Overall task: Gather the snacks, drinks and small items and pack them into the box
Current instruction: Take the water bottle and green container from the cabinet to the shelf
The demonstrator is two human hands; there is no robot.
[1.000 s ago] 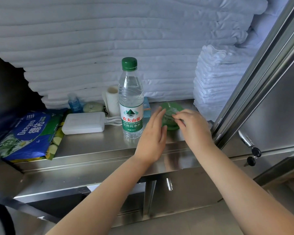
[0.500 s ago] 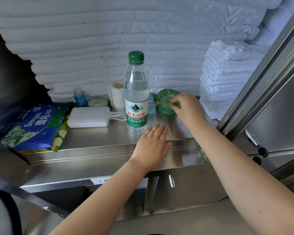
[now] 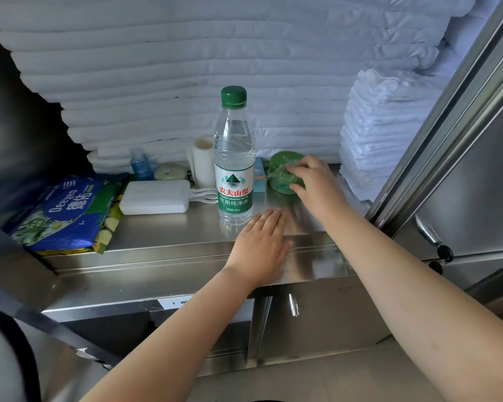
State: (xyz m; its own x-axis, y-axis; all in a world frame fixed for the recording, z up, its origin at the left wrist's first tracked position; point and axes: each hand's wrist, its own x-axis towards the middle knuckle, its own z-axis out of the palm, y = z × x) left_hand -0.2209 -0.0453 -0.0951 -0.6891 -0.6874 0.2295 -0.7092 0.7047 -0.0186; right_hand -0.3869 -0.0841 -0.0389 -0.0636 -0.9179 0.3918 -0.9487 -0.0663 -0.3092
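Fingers (image 3: 297, 169) of right hand (image 3: 317, 187) around crinkly, round green packet (image 3: 279, 179) on steel shelf (image 3: 186, 227)

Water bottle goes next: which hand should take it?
Left. The left hand lies flat and free on the counter, right beside the water bottle; the right hand is busy gripping the green round pack.

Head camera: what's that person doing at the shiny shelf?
A person is gathering things from a steel shelf. Their right-hand grip holds a green round packet at the back. Their left-hand grip rests flat on the shelf, just in front of an upright water bottle. A blue snack bag and white power bank lie untouched. No box shows.
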